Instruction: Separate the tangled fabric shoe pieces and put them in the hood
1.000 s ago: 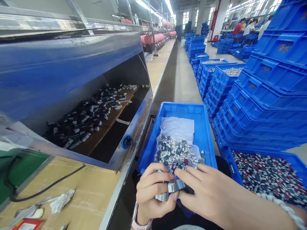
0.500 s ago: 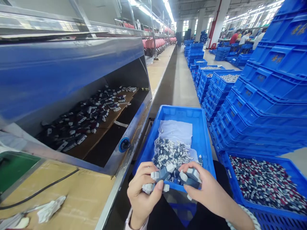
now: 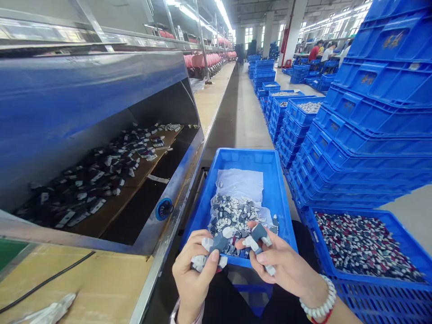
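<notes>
Over the near end of a blue crate (image 3: 276,189), my left hand (image 3: 197,270) is closed around several small white and dark-blue pieces (image 3: 219,242). To its right my right hand (image 3: 286,261), with a beaded bracelet (image 3: 320,306) at the wrist, holds more such pieces (image 3: 259,233) between thumb and fingers. The two hands are apart. Beneath them, many white, grey and dark-blue pieces (image 3: 232,211) lie in the crate on a white cloth (image 3: 239,182). The exact shape of the held pieces is partly hidden by my fingers.
A metal hooded box (image 3: 84,90) with piled pieces (image 3: 111,166) stands on the bench at left. Stacked blue crates (image 3: 378,130) rise at right, beside a crate of red, white and dark pieces (image 3: 364,243). A cable (image 3: 47,281) lies front left. People sit far back.
My right hand has turned, its palm side and held pieces now more exposed, and the bracelet shows more fully. My left hand keeps its hold. The view has shifted slightly, moving the scene left.
</notes>
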Demonstrator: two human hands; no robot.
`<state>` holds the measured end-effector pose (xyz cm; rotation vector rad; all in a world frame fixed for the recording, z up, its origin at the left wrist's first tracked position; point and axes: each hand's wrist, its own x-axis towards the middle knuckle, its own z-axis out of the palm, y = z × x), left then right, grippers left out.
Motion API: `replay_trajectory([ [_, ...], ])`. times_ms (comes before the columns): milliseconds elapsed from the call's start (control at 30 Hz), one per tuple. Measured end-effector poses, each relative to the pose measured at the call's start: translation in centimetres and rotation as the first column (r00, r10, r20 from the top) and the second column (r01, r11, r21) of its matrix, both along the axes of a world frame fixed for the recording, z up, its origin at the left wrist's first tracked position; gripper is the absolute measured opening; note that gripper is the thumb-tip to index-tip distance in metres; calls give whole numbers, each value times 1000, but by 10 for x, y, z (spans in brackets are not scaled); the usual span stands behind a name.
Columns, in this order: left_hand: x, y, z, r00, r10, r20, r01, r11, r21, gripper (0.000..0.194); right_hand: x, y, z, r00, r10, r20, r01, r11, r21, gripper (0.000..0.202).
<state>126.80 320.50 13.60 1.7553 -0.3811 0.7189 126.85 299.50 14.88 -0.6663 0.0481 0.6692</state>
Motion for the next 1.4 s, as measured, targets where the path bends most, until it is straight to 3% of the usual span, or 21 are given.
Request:
replay_trajectory([
  [133, 0, 0, -1, 1000, 4, -31, -4, 1000, -10, 22, -2, 3, -7, 996, -34, -81, 45, 990, 132, 53],
  [233, 5, 2, -15, 994, 11, -111, -17, 998, -56, 24, 5, 5, -17, 991, -65, -113, 84, 982, 170, 39],
  [300, 13, 4, -36, 977, 36, -210, -60, 993, -106, 27, 16, 3, -35, 969, -172, -177, 197, 970, 139, 36],
  [400, 26, 6, -77, 932, 91, -352, -161, 971, -177, 32, 36, -6, -75, 898, -341, -278, 367, 929, 43, 30],
  [500, 32, 10, -109, 891, 104, -441, -230, 942, -242, 35, 50, -14, -109, 886, -333, -323, 346, 938, -18, 27],
  [567, 32, 14, -117, 879, 94, -468, -246, 929, -275, 35, 52, -14, -117, 891, -315, -328, 325, 945, -25, 23],
  [633, 30, 19, -114, 877, 84, -473, -244, 926, -288, 34, 49, -9, -109, 897, -307, -318, 321, 947, -10, 20],
  [733, 25, 24, -100, 890, 70, -451, -207, 943, -262, 30, 37, 3, -80, 926, -275, -260, 295, 955, 39, 25],
  [867, 19, 24, -79, 923, 57, -379, -142, 970, -199, 25, 17, 17, -35, 975, -213, -63, 221, 962, 162, 19],
  [1000, 12, 18, -61, 948, 20, -317, -71, 986, -150, 24, 6, 20, -11, 984, -178, 15, 169, 956, 241, 18],
  [1167, 5, 8, -38, 966, -119, -228, 94, 989, -118, 23, 7, 20, -11, 981, -195, 4, 190, 959, 210, 18],
  [1300, 5, -1, -24, 905, -272, -326, 254, 962, -97, 24, 6, 26, -27, 955, -290, 56, 294, 954, -65, 22],
  [1400, 7, -11, -21, 797, -364, -483, 309, 932, -191, 29, 2, 34, -39, 981, -157, 111, 181, 950, -255, 37],
])
